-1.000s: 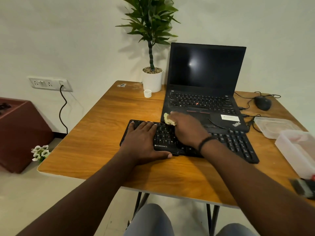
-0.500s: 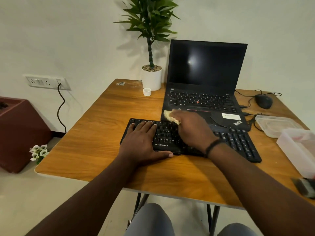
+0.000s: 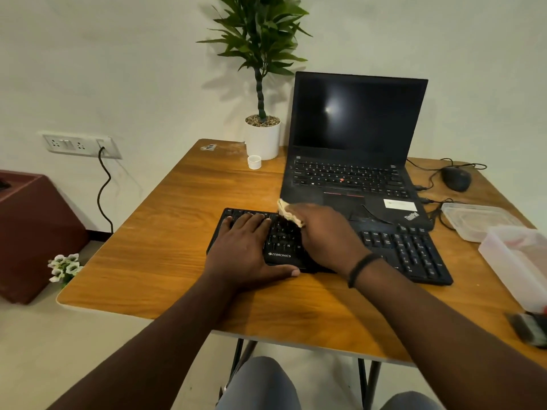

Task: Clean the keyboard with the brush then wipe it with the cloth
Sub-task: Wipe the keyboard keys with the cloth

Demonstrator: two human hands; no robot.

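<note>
Since the earlier frames, our right hand [image 3: 325, 232] has slid a little toward the upper right along the key rows, carrying the cloth [image 3: 288, 213] with it; the left hand [image 3: 247, 247] has not shifted.

Near edge, far right of frame: the brush [image 3: 528, 327] lies on the worktop [image 3: 165, 244], set aside, so we judge the wiping stage is in hand.

Centre: left hand lies flat, fingers straight, pressing the left end of the keyboard [image 3: 414, 255] to steady it. Right hand is curled round the cloth, which shows only as a pale wad at the fingertips, at the keyboard's top edge.

Risks, as we judge them: the cloth sits just beside the laptop [image 3: 355, 161] palm rest, so a long stroke could run onto it. If the left hand eases, the keyboard may skid. A snagged cloth could lift a keycap. The clear tubs [image 3: 509, 255] at right stand close to the right elbow's sweep.
</note>
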